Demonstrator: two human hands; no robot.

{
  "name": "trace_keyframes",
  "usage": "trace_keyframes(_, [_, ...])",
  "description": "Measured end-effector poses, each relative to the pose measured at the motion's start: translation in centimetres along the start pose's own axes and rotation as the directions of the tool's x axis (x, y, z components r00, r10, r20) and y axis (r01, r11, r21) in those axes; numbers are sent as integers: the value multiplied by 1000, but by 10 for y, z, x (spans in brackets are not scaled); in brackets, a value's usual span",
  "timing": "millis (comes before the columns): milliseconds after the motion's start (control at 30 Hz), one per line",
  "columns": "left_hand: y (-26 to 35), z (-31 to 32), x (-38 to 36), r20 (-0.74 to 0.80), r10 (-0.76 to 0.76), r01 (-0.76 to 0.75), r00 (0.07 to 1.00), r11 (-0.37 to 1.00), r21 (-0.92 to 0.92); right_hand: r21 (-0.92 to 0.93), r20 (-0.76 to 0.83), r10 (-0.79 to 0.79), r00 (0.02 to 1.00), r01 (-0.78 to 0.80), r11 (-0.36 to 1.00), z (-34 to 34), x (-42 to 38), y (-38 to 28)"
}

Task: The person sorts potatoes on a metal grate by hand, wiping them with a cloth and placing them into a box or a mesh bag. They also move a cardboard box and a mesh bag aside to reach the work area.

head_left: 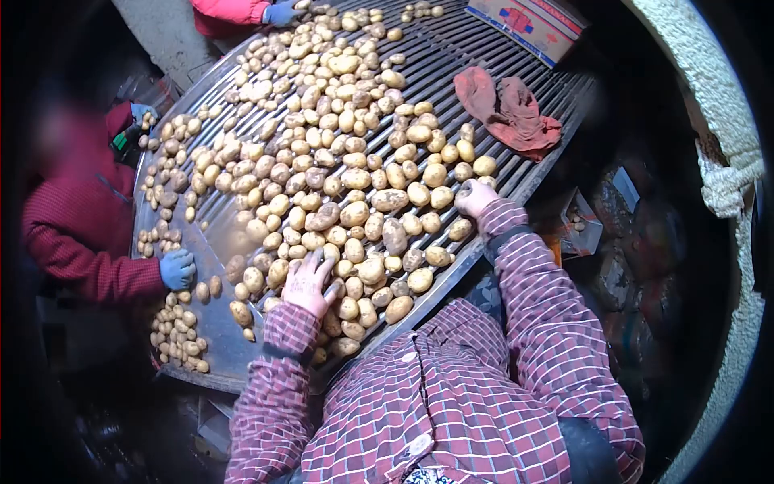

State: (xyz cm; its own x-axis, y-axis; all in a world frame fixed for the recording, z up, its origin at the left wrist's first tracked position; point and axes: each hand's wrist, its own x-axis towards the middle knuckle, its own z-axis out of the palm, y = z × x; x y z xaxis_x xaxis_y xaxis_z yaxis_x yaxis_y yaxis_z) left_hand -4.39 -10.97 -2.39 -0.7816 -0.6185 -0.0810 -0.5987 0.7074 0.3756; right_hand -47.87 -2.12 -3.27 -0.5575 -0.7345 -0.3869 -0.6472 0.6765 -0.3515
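Note:
Many potatoes (355, 214) lie spread over a slatted metal table (435, 56). My left hand (310, 284) rests on potatoes near the table's front edge, palm down with its fingers spread. At the right edge of the pile, my right hand (476, 198) has its fingers curled down beside a few potatoes; what they hold, if anything, is hidden. Both of my arms are in checked sleeves.
A co-worker in dark red (89, 234) stands at the left, one blue-gloved hand (177, 269) on the table. Another gloved hand (282, 13) reaches in at the top. Red cloths (516, 117) and a cardboard box (528, 28) lie at the upper right.

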Motion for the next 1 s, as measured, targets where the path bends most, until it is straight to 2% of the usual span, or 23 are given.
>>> trace_keyframes(33, [1, -1, -13, 21, -40, 41, 999, 998, -51, 391, 124, -59, 991, 6, 921, -11, -5, -2])
trace_keyframes(67, [0, 0, -27, -36, -68, 63, 997, 992, -107, 623, 228, 27, 973, -167, 764, -28, -26, -25])
trace_keyframes(100, [-2, 2, -40, -96, -107, 90, 990, 983, -163, 851, 185, -97, 978, -110, 514, -17, -24, -16])
trace_keyframes(167, [-7, 3, -64, -277, -188, 109, 942, 955, -276, 983, 184, -226, 957, -172, 69, -24, -59, -47])
trace_keyframes(233, [-9, 4, -84, -347, -308, 234, 886, 942, -240, 977, 202, -385, 900, -213, 14, -19, -65, -78])
trace_keyframes(267, [-10, 9, -94, -334, -398, 319, 854, 909, -269, 967, 255, -388, 886, -244, 77, -1, -44, -81])
trace_keyframes(300, [-11, 11, -101, -317, -458, 347, 831, 871, -348, 975, 118, -340, 933, -45, 216, 21, -23, -91])
trace_keyframes(333, [-11, 13, -107, -318, -485, 347, 815, 847, -402, 875, 127, -357, 925, 65, 480, 20, -18, -116])
trace_keyframes(400, [-10, 15, -116, -322, -514, 340, 795, 818, -464, 427, 45, -433, 900, 375, 823, 11, -28, -170])
trace_keyframes(433, [-7, 16, -118, -326, -516, 335, 792, 814, -475, 100, -27, -514, 857, 514, 852, 13, -33, -191])
trace_keyframes(467, [-4, 14, -118, -324, -526, 330, 786, 801, -499, -70, -45, -581, 813, 577, 814, 36, -20, -196])
trace_keyframes(500, [-6, 18, -120, -321, -528, 322, 786, 794, -516, -276, 42, -657, 753, 641, 716, 46, -22, -205])
trace_keyframes(567, [-4, 16, -118, -348, -544, 323, 764, 789, -523, -374, 95, -501, 860, 498, 783, 102, -9, -201])
trace_keyframes(600, [-8, 16, -118, -347, -536, 335, 769, 801, -495, -460, 134, -547, 826, 541, 704, 84, -31, -219])
trace_keyframes(633, [-12, 17, -116, -347, -528, 345, 775, 813, -468, -378, 197, -358, 913, 407, 831, 60, -50, -240])
trace_keyframes(700, [-16, 11, -107, -340, -479, 322, 809, 846, -425, -373, 242, -262, 934, 339, 864, 58, -46, -242])
trace_keyframes(767, [-19, -2, -75, -344, -396, 252, 851, 883, -395, -303, 240, -390, 889, 450, 840, 89, -10, -205])
trace_keyframes(800, [-21, -5, -54, -357, -353, 208, 865, 899, -385, -475, 348, -568, 745, 663, 579, 48, -42, -213])
trace_keyframes(833, [-20, -11, -30, -391, -274, 161, 879, 941, -296, -364, 314, -546, 777, 630, 686, 50, -44, -205])
trace_keyframes(900, [-16, -25, 22, -319, -231, 149, 919, 954, -261, -523, 346, -544, 764, 639, 565, 61, -50, -191])
trace_keyframes(933, [-14, -25, 49, -270, -246, 190, 931, 958, -216, -501, 334, -499, 800, 599, 624, 71, -49, -184])
trace_keyframes(967, [-4, -36, 74, -86, -303, 290, 949, 948, -132, -475, 318, -450, 834, 551, 686, 78, -50, -180])
trace_keyframes(1000, [4, -35, 93, -17, -293, 293, 956, 956, 28, -473, 315, -412, 855, 518, 713, 70, -58, -182])
